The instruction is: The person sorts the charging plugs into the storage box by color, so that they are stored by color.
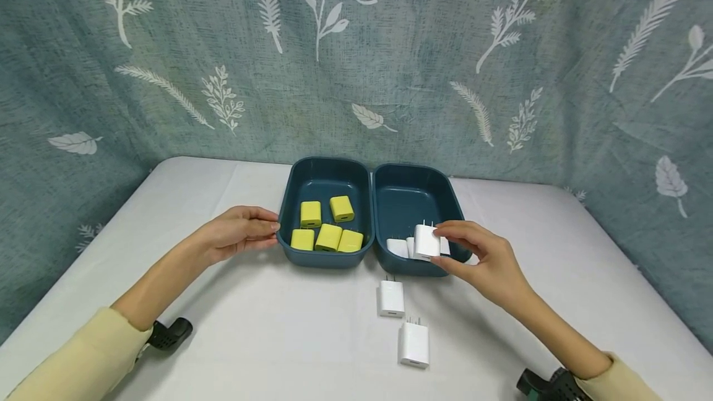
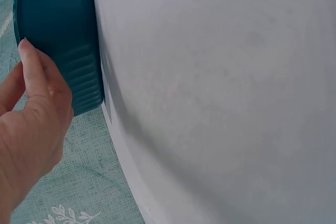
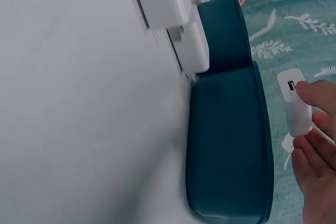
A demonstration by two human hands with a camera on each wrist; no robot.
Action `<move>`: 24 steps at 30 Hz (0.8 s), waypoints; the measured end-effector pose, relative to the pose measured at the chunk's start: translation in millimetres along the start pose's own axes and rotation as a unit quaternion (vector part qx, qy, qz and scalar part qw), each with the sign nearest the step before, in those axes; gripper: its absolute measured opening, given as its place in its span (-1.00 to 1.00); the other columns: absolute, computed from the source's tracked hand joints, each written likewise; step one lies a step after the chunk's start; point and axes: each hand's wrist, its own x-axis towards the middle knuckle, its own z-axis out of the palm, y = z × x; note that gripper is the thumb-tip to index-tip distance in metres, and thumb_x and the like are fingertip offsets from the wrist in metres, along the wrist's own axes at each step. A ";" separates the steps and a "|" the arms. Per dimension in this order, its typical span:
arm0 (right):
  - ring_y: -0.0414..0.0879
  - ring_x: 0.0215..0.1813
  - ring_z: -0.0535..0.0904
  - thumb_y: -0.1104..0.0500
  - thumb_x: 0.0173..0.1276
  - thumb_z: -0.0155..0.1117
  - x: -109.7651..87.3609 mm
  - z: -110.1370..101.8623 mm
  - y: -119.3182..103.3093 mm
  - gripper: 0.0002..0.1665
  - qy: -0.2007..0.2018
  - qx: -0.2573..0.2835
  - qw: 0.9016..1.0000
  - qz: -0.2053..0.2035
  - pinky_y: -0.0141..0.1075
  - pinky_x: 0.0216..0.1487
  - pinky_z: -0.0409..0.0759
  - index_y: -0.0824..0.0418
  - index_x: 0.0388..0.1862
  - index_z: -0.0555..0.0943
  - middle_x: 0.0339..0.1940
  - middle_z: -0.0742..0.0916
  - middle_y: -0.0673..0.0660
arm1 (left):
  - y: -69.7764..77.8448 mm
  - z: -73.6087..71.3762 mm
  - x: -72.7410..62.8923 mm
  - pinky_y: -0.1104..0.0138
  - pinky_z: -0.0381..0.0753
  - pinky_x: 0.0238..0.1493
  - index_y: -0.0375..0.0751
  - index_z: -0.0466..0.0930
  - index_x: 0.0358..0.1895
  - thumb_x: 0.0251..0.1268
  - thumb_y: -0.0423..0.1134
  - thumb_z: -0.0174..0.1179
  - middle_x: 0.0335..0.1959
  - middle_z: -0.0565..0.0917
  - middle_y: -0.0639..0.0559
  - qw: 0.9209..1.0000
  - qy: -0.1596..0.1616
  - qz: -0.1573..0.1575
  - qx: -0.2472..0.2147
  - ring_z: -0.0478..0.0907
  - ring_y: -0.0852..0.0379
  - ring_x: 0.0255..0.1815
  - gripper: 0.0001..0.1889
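My right hand (image 1: 483, 258) pinches a white USB wall charger (image 1: 426, 241) by its sides, thumb opposite the fingers, over the front of the right blue bin (image 1: 409, 206). Its prongs point away from me; the right wrist view shows the USB port on its near end. Behind and below it, partly hidden, lie other white chargers (image 1: 397, 247) in that bin. My left hand (image 1: 236, 235) rests its extended fingers against the left side of the left blue bin (image 1: 325, 258), fingertips right at the rim. Several yellow chargers (image 1: 329, 237) lie inside that bin.
Two more white chargers, a farther one (image 1: 392, 298) and a nearer one (image 1: 414, 344), lie on the white-covered table (image 1: 289, 333) in front of the right bin. The bins stand side by side near the back edge, before a leaf-patterned curtain (image 1: 356, 91).
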 end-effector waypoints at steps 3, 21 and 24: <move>-0.18 0.13 0.58 0.51 0.05 0.51 6.0 -1.0 5.1 -0.48 -0.002 -0.004 1.000 0.002 -0.37 0.15 0.59 0.28 0.03 0.67 0.07 0.67 0.13 | -0.1 -0.6 -0.5 0.30 0.66 0.07 -0.59 0.22 0.27 0.49 -0.46 0.04 -0.12 0.59 -0.13 1.000 0.000 0.001 0.001 0.66 0.13 -0.16 -0.60; 0.04 0.15 0.60 0.38 0.18 0.49 49.9 13.4 35.9 -0.58 -0.046 0.028 0.996 0.068 -0.29 0.17 0.60 0.28 0.04 0.67 0.06 0.67 0.15 | 0.8 -1.0 -0.6 0.33 0.68 0.02 -0.59 0.23 0.25 0.48 -0.46 0.05 -0.13 0.59 -0.14 1.000 0.000 0.002 0.000 0.66 0.14 -0.18 -0.61; 0.09 0.15 0.60 0.34 0.19 0.49 55.9 15.5 41.0 -0.60 -0.046 0.020 0.994 0.093 -0.24 0.15 0.62 0.28 0.04 0.67 0.06 0.67 0.15 | 0.2 -1.1 0.0 0.32 0.68 0.03 -0.60 0.22 0.26 0.49 -0.46 0.04 -0.12 0.59 -0.15 1.000 0.001 0.001 -0.001 0.66 0.14 -0.18 -0.60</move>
